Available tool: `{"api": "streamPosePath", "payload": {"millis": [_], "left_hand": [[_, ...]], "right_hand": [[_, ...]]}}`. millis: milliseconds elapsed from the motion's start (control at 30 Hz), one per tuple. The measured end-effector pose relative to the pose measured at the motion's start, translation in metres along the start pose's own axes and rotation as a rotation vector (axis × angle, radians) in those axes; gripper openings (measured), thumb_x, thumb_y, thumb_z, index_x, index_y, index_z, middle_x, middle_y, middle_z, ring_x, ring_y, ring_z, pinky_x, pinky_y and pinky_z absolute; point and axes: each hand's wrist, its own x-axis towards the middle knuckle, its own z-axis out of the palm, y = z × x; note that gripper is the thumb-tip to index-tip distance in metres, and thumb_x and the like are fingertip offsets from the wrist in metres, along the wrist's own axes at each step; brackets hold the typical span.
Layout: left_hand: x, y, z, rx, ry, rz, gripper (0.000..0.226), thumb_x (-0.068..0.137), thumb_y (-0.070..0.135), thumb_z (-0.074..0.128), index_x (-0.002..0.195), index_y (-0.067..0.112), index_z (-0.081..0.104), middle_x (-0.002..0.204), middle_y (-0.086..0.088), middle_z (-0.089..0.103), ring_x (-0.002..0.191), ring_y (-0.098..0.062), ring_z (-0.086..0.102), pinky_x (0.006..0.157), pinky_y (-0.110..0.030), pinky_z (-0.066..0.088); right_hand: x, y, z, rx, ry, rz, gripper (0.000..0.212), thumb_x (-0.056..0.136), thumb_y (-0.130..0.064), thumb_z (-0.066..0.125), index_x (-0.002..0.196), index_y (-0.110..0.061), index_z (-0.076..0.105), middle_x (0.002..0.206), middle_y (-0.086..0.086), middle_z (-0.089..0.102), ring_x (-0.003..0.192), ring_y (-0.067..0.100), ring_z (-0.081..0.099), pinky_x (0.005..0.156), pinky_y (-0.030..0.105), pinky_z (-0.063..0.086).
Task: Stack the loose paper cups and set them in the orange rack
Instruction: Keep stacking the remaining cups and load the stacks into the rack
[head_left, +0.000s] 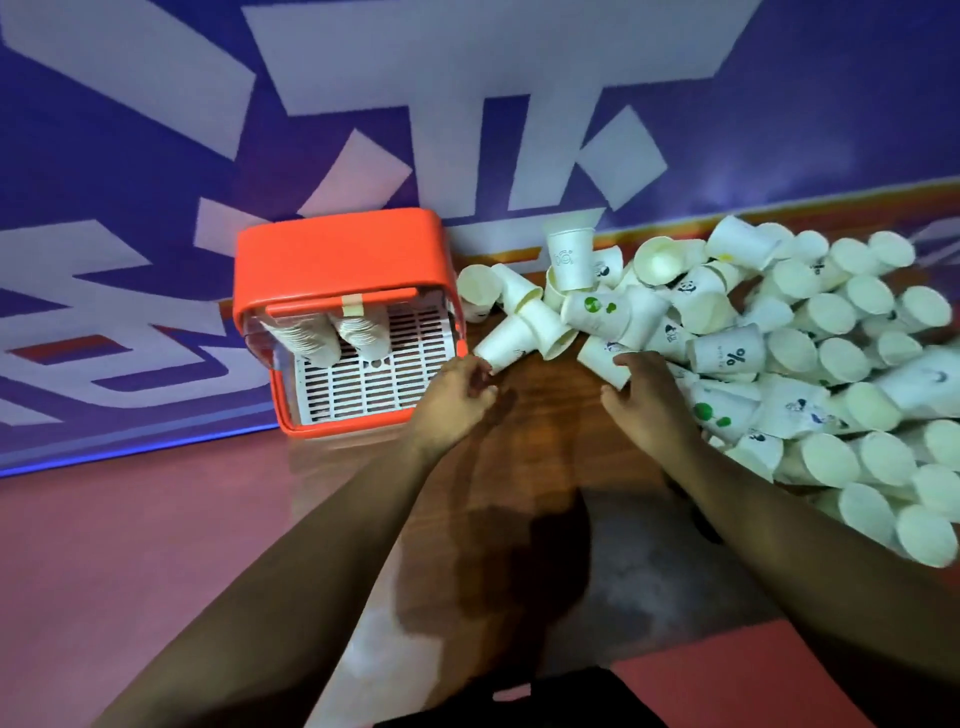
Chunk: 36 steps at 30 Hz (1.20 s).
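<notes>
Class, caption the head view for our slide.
Left hand and right hand reach for loose paper cups beside the orange rack.

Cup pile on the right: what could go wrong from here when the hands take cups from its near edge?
1. The cup pile is a loose heap. Pulling the low cup at the right hand may send others sliding over the table.
2. The upright cup stands on tilted cups and could topple.
3. The lying cup by the left hand is close to the orange rack, so a hasty move might knock it away.
</notes>
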Motion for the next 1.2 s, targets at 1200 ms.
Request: {"api": "streamPosePath", "payload": {"millis": [1200], "left_hand": [[-0.019,-0.006,0.093,-0.348,0.105,-0.256,0.051,0.082,0.036,0.078,0.128,0.023,0.061,0.115,0.012,0.068,0.109,-0.011,0.065,0.098,-0.041,0.054]], "right_hand": [[0.065,0.073,0.037,-0.445,-0.252,-0.351,0.067,0.064,-0.042,0.081,0.117,-0.01,0.056,0.113,0.012,0.053,0.108,0.032,0.052,0.103,0.048,0.037]]}}
